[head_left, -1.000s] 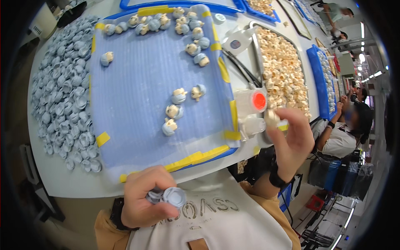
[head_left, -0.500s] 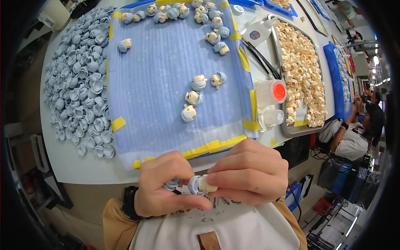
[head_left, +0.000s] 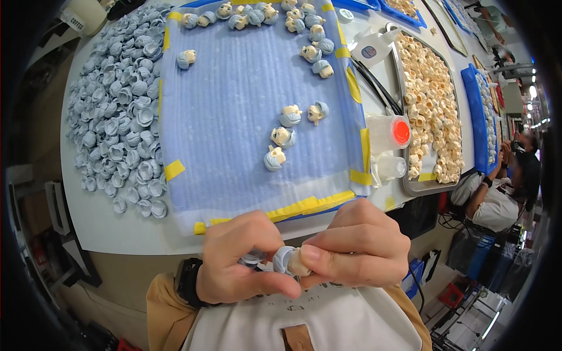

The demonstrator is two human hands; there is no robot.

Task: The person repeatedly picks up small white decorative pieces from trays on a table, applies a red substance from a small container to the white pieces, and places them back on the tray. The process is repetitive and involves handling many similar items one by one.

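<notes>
In front of my chest, my left hand has a pale-blue doll hair piece between thumb and fingers. Deeper in that hand's grip sits another pale-blue hair piece, partly hidden by the fingers. My right hand pinches a cream doll head part with its thumb across it. The cream part meets the open side of the hair piece; how deep it sits inside I cannot tell. Just beyond my hands is a padded blue sheet edged with yellow tape, bearing several doll heads with blue hair.
A large heap of blue hair pieces covers the table's left. On the right stand a metal tray of cream head parts, a white bottle, a clear red-topped container and black tweezers. Another person sits far right.
My right thumb has shifted across the cream head part, which is turned slightly against the hair piece. The whole view has slid a little, so the table's things appear farther right.
</notes>
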